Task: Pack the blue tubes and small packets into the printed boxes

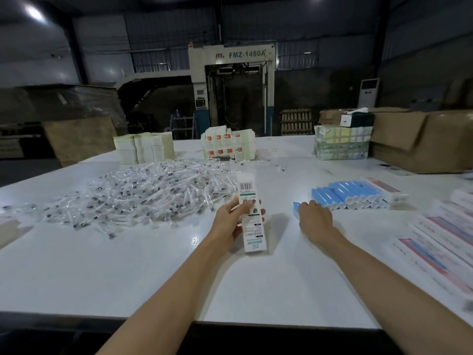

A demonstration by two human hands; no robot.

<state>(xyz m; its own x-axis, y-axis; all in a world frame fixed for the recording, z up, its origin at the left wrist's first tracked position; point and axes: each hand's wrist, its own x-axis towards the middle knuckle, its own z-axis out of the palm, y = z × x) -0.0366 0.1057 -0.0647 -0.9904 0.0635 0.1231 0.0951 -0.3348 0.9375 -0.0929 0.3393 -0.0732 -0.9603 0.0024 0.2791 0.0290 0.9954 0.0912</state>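
My left hand [231,221] grips a long white printed box [252,216] near the middle of the white table [128,272]; the box points away from me, its far flap open. My right hand [315,218] lies over a single blue tube [296,210] on the table, fingers curled onto it. Just beyond, to the right, blue tubes [345,194] with white caps lie stacked in rows. A wide heap of small clear packets [143,196] spreads over the table's left half.
Filled printed boxes [440,242] lie along the right edge, one more [386,190] behind the tubes. Stacks of flat cartons [144,147] [229,144] and a wrapped bundle [341,144] stand at the far edge. Brown cardboard boxes [422,139] sit at the far right.
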